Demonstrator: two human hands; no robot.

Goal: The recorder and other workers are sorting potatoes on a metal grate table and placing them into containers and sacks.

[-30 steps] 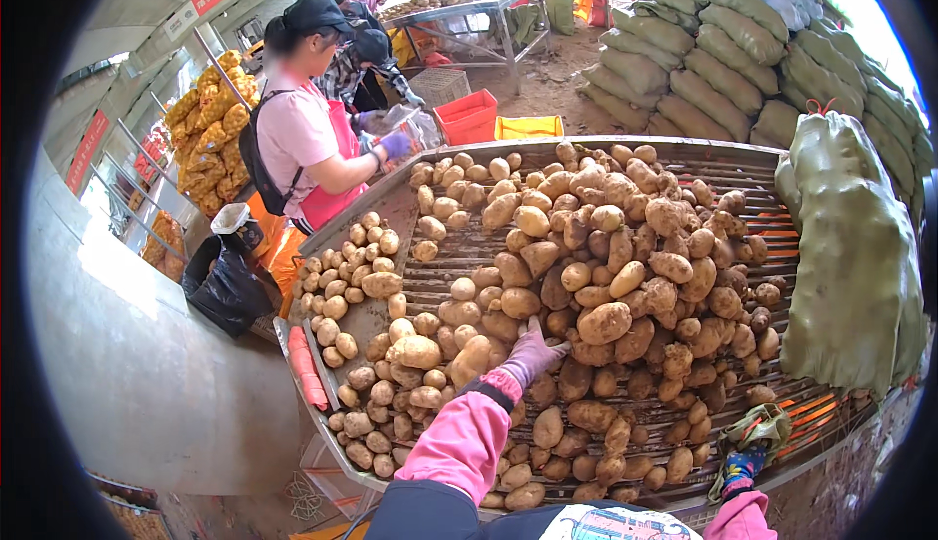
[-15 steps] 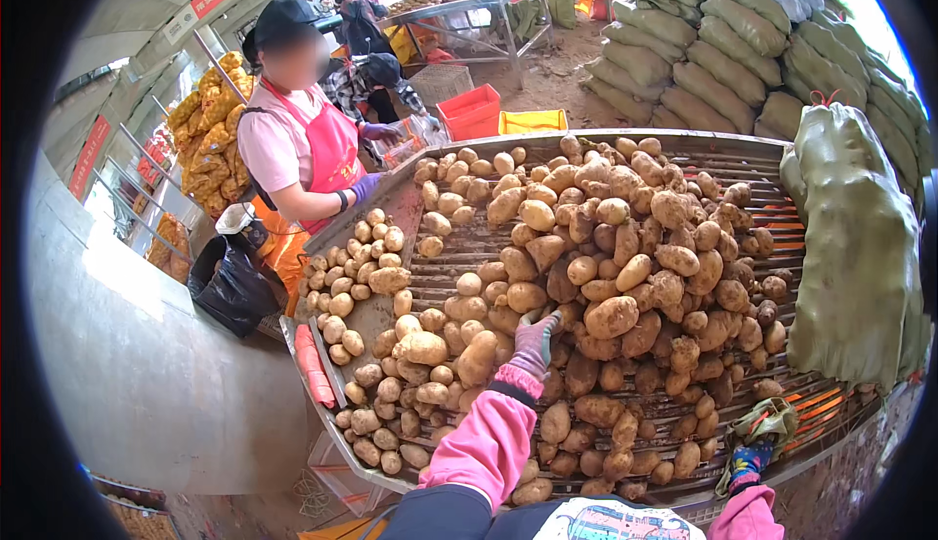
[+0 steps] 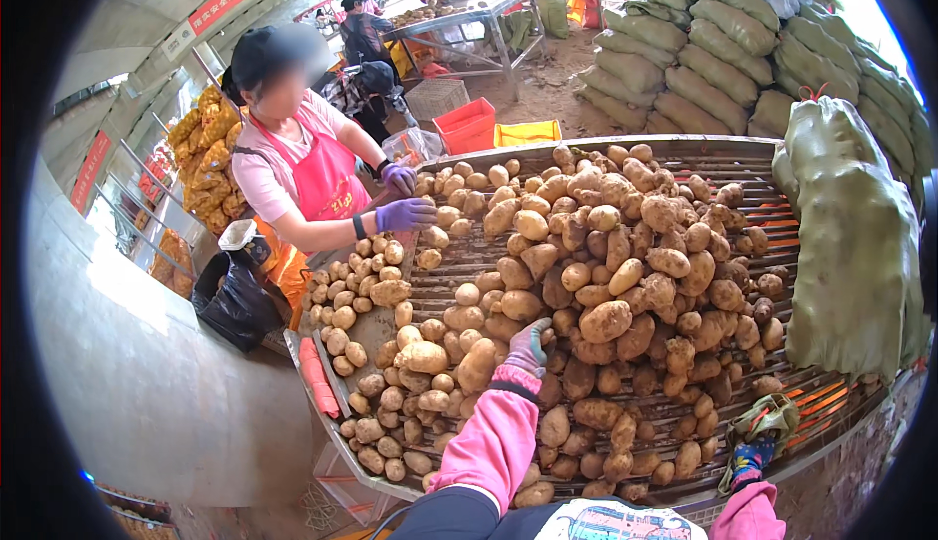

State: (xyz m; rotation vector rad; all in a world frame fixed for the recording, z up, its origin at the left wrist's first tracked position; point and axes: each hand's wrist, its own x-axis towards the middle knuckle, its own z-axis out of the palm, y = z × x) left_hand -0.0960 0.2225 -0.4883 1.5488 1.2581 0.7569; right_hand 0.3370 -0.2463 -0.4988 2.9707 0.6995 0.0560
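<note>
On the table (image 3: 449,272), potatoes (image 3: 606,321) are seemingly being touched by the half-curled left hand (image 3: 528,347) (its hold, like the right hand (image 3: 750,461)'s by the cloth (image 3: 775,415), cannot be told); a light grip is being called for.

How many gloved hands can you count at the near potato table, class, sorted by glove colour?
Solid purple: 2 (the co-worker's hands)
Mauve: 1 (the camera wearer's left hand)
Patterned blue: 1 (the camera wearer's right hand)
Total: 4
</note>
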